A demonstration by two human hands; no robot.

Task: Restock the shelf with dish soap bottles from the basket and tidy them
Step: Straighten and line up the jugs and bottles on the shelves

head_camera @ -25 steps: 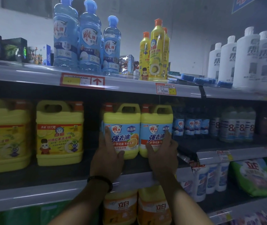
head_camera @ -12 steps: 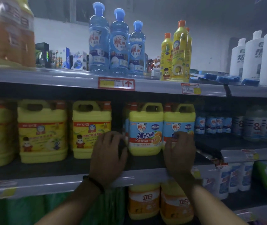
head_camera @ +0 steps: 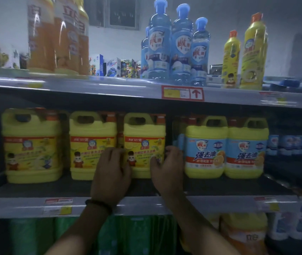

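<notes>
Nearest the camera, two bare forearms reach up to the middle shelf (head_camera: 27, 207), whose pale front rail carries price tags. The left hand (head_camera: 112, 173), a dark band at its wrist, curls its fingers against the left edge of a yellow dish soap jug (head_camera: 144, 144). The right hand (head_camera: 168, 168) hooks its fingers on the jug's right edge, thumb lying on the label; the jug stands upright between both hands on the dark shelf board.

To its left stand two more yellow jugs (head_camera: 91, 144) of the same label, side by side. To its right, just beside the right hand, stand two blue-labelled jugs (head_camera: 225, 148), touching each other. Below the rail, green packs (head_camera: 128, 234) and an orange bottle (head_camera: 245, 234) show dimly.

Farther up, the top shelf (head_camera: 109, 89) bears a red-framed tag with an arrow (head_camera: 183, 93). On it stand tall blue bottles (head_camera: 176, 46), two slim yellow bottles (head_camera: 244, 57), blurred orange bottles (head_camera: 58, 37) at left and small boxes (head_camera: 113, 67) behind. Beyond is a pale wall with a dark window (head_camera: 122, 12); the room is dim.
</notes>
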